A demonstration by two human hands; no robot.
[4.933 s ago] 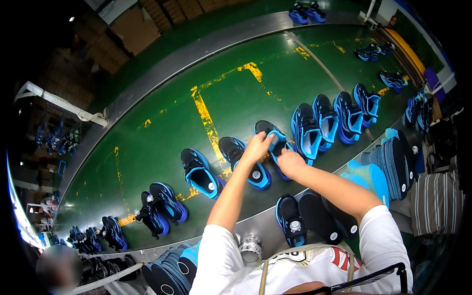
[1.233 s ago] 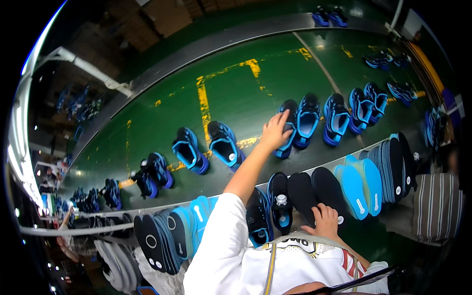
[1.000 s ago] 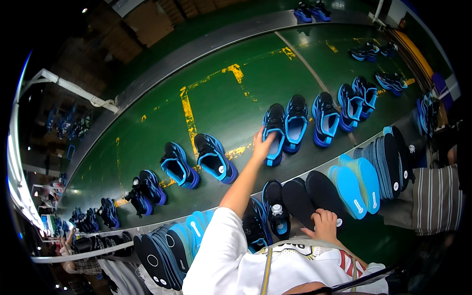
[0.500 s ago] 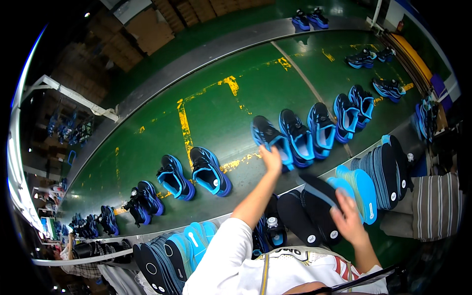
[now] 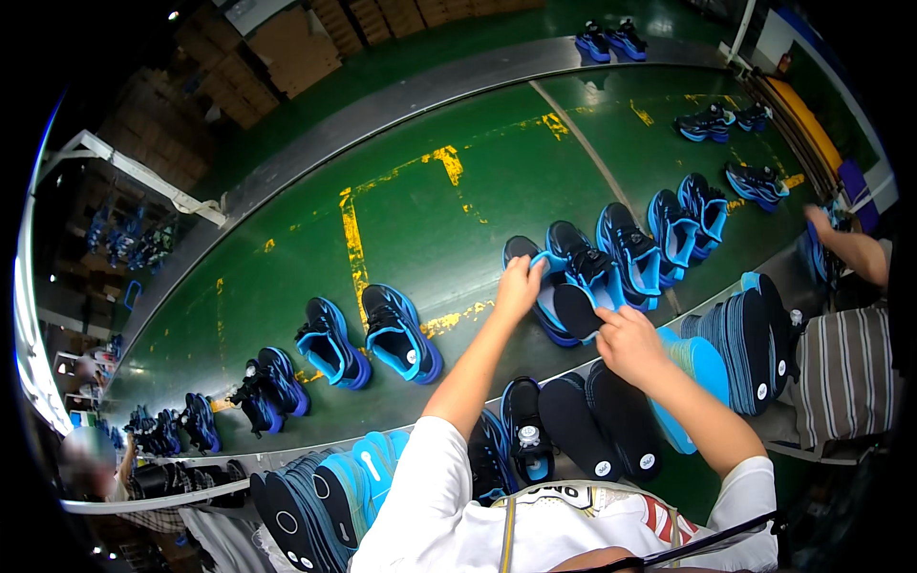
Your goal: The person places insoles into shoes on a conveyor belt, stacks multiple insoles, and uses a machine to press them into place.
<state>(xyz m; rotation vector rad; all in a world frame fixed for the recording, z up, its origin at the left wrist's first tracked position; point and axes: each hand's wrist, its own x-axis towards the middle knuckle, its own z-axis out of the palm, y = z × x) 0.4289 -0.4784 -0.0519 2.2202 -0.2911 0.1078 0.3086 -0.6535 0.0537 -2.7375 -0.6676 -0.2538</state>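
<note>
My left hand [image 5: 519,288] is closed on the opening of a black and blue sneaker [image 5: 520,248], the leftmost of a close row on the green belt. A dark insole [image 5: 577,313] is pinched by its near end in my right hand [image 5: 630,346]. The insole lies at the shoe's opening, and I cannot tell how far it reaches inside. To the right of the held shoe stand a second sneaker [image 5: 569,241] and a third sneaker [image 5: 626,250], toes pointing away. Two black insoles [image 5: 621,420] lie below my right forearm.
Stacked black insoles [image 5: 743,334] and blue insoles [image 5: 705,372] stand at the right, more insole stacks [image 5: 320,497] at lower left. A pair of sneakers [image 5: 399,329] sits left on the green belt [image 5: 287,258]. Another person's hand [image 5: 841,239] is at far right.
My right hand has carried the insole up and left to the shoe. My left hand has shifted slightly up along its opening. Another person's arm has appeared at far right.
</note>
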